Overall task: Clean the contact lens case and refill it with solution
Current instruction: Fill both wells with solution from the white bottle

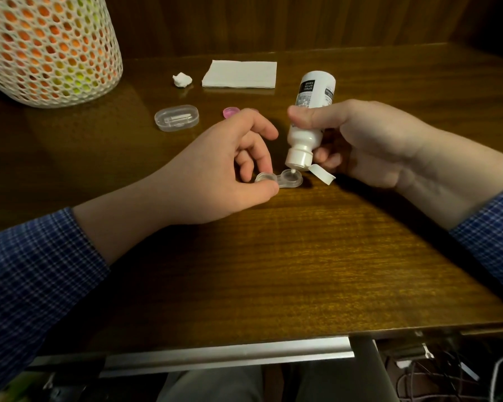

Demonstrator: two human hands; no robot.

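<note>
Step in hand, judged: filling with solution. The case (279,180) lies flat on the surface (288,271) about midway between its left and right edges, nearer the far edge than the near one, both wells uncapped.

Left hand (230,169): thumb and fingers pinch the left well, steadying the case against the surface.

Right hand (369,140): wrapped round the bottle (308,123), thumb pressing its side. The bottle is tipped nozzle-down, with its flip cap (321,174) hanging open to the right. The nozzle tip sits just over the right well; touching or apart cannot be told. No stream or drop can be made out, and the liquid level in either well is not readable.

Also on the surface: a pink cap (230,112) just behind the left hand, partly hidden by it; a second cap is not clearly seen. A clear oval box (176,117) stands left of the pink cap. A folded tissue (239,74) and a crumpled wad (182,80) lie toward the far edge. A mesh cylinder (47,44) stands at the far left corner.

Next move, judged: a gentle squeeze to fill the right well short of the rim, then shift the nozzle over the left well, where the pinching fingers crowd the opening and would need to ease back. After that, right the bottle, close its flip cap, and fit the caps on.

Risk: overfilling, or the nozzle touching the well.
</note>
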